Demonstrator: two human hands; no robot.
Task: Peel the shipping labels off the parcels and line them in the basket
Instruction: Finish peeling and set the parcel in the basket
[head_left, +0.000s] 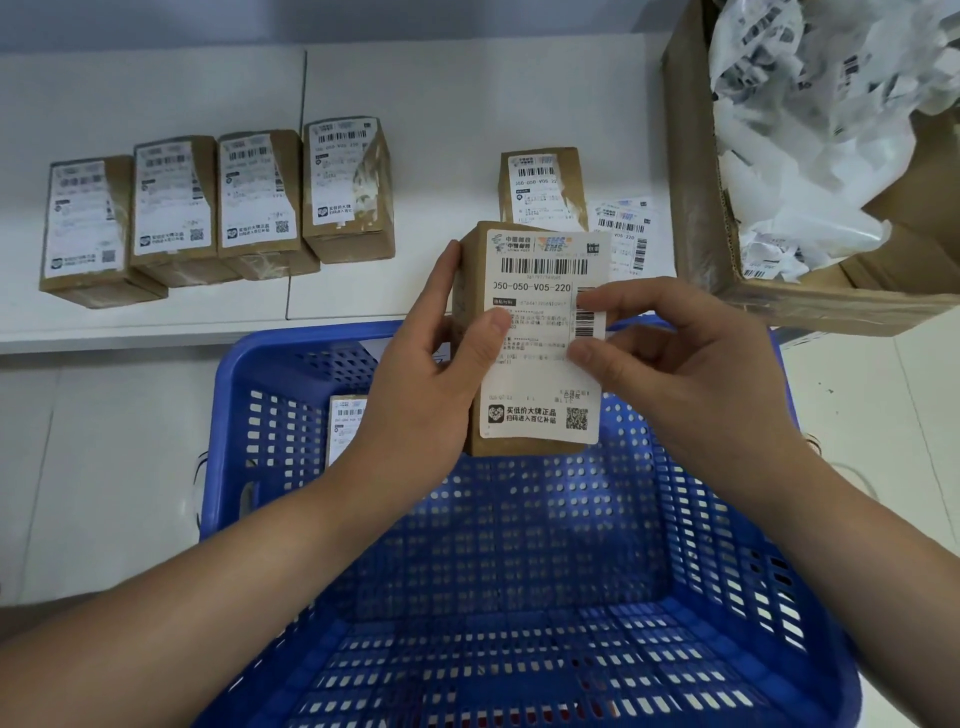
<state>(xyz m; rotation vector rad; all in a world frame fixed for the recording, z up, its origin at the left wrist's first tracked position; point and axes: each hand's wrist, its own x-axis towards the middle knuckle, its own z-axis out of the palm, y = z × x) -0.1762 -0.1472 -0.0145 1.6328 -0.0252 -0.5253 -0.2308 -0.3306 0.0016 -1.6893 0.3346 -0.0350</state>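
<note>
My left hand (436, 358) grips a small brown parcel (467, 280) upright above the blue basket (519, 545), thumb pressed on its white shipping label (540, 332). My right hand (670, 358) pinches the label's right edge between thumb and forefinger, and that edge stands off the box. One labelled parcel (345, 431) lies inside the basket at its far left wall. Several labelled parcels (218, 202) stand in a row on the white table, with one more parcel (540, 187) behind the held one.
A loose label (626, 234) lies flat on the table (441, 104) right of the rear parcel. A large cardboard box (696, 208) full of crumpled white label scraps stands at the right. The basket sits below the table's front edge.
</note>
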